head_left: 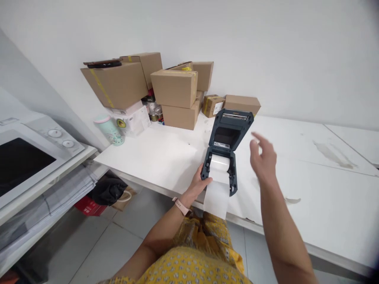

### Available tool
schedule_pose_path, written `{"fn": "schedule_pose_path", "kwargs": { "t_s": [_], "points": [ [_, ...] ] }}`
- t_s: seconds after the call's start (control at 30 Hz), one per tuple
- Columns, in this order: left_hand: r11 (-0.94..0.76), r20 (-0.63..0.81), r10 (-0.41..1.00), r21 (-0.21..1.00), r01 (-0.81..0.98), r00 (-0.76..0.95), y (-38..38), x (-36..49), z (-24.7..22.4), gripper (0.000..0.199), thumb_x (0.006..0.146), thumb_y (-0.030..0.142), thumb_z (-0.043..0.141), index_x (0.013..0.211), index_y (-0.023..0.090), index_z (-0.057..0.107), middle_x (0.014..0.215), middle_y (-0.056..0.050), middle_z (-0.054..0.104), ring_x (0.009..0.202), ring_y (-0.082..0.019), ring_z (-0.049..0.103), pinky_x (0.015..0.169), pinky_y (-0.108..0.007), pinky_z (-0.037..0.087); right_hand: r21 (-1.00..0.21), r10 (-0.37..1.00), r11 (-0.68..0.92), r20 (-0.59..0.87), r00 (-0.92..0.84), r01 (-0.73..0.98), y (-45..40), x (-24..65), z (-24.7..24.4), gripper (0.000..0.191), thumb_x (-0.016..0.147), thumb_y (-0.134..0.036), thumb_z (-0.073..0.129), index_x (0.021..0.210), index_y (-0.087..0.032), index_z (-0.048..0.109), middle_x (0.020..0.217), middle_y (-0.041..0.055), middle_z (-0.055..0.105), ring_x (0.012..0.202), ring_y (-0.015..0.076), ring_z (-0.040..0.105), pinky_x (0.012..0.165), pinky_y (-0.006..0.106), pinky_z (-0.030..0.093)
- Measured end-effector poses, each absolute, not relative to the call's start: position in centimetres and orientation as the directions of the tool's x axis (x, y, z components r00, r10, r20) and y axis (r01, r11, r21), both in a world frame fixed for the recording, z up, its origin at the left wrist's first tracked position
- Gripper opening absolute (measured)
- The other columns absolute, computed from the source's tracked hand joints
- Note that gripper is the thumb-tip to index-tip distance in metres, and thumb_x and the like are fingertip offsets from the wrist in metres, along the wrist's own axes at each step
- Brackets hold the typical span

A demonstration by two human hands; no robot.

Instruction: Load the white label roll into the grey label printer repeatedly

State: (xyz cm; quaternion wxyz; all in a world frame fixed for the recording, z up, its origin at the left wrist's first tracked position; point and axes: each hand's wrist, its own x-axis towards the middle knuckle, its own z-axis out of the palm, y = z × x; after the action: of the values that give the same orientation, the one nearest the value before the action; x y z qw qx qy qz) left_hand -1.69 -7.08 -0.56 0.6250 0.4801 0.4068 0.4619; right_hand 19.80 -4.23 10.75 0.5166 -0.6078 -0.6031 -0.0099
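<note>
A dark label printer (233, 167) stands near the table's front edge with its lid (229, 128) tilted up. A white label roll (220, 162) lies inside, and its loose strip (216, 199) hangs over the edge. My left hand (199, 181) grips the printer's left side, thumb on top by the strip; the fingers below are partly hidden. Raised to the right of the printer, my right hand (263, 156) touches nothing. Its thumb and index finger are apart with nothing between them, and the other fingers are curled.
Several cardboard boxes (174, 88) are stacked along the wall behind. A mint tumbler (111, 130) stands beside a white box (133, 120) at the left. Further left, a microwave (35, 150) sits on a shelf. A scrap of paper (292, 200) lies on the white table (334, 205).
</note>
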Motion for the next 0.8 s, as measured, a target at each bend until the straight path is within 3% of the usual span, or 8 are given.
{"fn": "schedule_pose_path", "kwargs": {
  "t_s": [0.13,0.2,0.3,0.37,0.47,0.63,0.73,0.8],
  "points": [
    [0.076,-0.033,0.965,0.985,-0.156,0.261,-6.8,-1.9,-1.1,0.081,0.077,0.03,0.07,0.15,0.023,0.036,0.153,-0.009,0.046,0.138,-0.028,0.046,0.112,-0.04,0.043,-0.631,0.755,0.296,0.614,0.229,0.717,4.4,20.9,16.8,0.068,0.101,-0.059,0.02,0.144,-0.014,0.047,0.148,0.0173,0.049,0.138,0.027,0.044,0.114,0.048,0.034],
    [0.071,-0.032,0.966,0.987,-0.146,0.255,-6.8,-2.0,-1.4,0.082,0.078,0.032,0.071,0.151,0.024,0.034,0.152,-0.008,0.046,0.137,-0.027,0.047,0.112,-0.04,0.042,-0.657,0.83,0.28,0.533,0.168,0.7,7.1,20.8,18.2,0.077,0.1,-0.06,0.012,0.133,-0.008,0.057,0.137,0.0197,0.058,0.129,0.0263,0.052,0.109,0.045,0.038],
    [0.085,-0.046,0.963,0.986,-0.14,0.264,-7.1,-2.2,-1.4,0.084,0.079,0.036,0.072,0.152,0.024,0.033,0.152,-0.009,0.047,0.136,-0.028,0.049,0.112,-0.041,0.043,-0.642,0.84,0.284,0.525,0.139,0.712,6.9,20.2,17.9,0.076,0.1,-0.061,0.015,0.108,-0.011,0.071,0.116,0.0158,0.07,0.113,0.0263,0.062,0.103,0.046,0.044],
    [0.085,-0.039,0.957,0.985,-0.149,0.287,-7.3,-2.3,-1.5,0.086,0.078,0.039,0.073,0.152,0.023,0.032,0.152,-0.01,0.046,0.136,-0.028,0.048,0.112,-0.042,0.043,-0.56,0.765,0.348,0.633,0.118,0.752,4.1,19.5,16.3,0.067,0.102,-0.056,0.019,0.107,-0.017,0.072,0.114,0.0124,0.071,0.113,0.0266,0.061,0.103,0.047,0.044],
    [0.073,-0.02,0.952,0.984,-0.163,0.304,-7.4,-2.6,-1.8,0.091,0.077,0.04,0.075,0.153,0.022,0.03,0.154,-0.01,0.044,0.139,-0.029,0.044,0.115,-0.042,0.039,-0.379,0.638,0.448,0.77,0.007,0.81,-2.4,18.2,12.2,0.051,0.104,-0.04,0.024,0.124,-0.021,0.066,0.127,0.0095,0.066,0.124,0.0255,0.056,0.108,0.047,0.042],
    [0.084,-0.018,0.933,0.982,-0.17,0.36,-7.8,-3.9,-2.6,0.104,0.071,0.043,0.079,0.156,0.025,0.022,0.163,-0.01,0.027,0.147,-0.03,0.032,0.118,-0.042,0.035,-0.219,0.676,0.461,0.715,-0.181,0.86,-11.4,16.8,4.0,0.047,0.099,-0.026,0.037,0.144,-0.024,0.05,0.147,0.0061,0.054,0.142,0.0268,0.041,0.116,0.049,0.035],
    [0.062,-0.025,0.961,0.99,-0.124,0.277,-8.5,-4.6,-1.6,0.085,0.086,0.05,0.062,0.156,0.028,0.021,0.164,-0.007,0.024,0.15,-0.026,0.028,0.119,-0.04,0.034,-0.216,0.69,0.48,0.692,-0.213,0.85,-13.3,16.3,0.5,0.05,0.098,-0.024,0.038,0.147,-0.024,0.046,0.146,0.0062,0.055,0.142,0.0256,0.042,0.116,0.048,0.035],
    [-0.043,0.048,0.987,0.998,-0.035,0.154,-8.5,-4.6,0.1,0.069,0.094,0.049,0.05,0.155,0.029,0.025,0.164,-0.006,0.025,0.15,-0.022,0.028,0.12,-0.038,0.031,-0.254,0.692,0.474,0.7,-0.178,0.843,-13.5,16.0,-1.0,0.05,0.098,-0.022,0.036,0.146,-0.023,0.047,0.145,0.0071,0.056,0.14,0.0256,0.045,0.116,0.049,0.036]
  ]
}}
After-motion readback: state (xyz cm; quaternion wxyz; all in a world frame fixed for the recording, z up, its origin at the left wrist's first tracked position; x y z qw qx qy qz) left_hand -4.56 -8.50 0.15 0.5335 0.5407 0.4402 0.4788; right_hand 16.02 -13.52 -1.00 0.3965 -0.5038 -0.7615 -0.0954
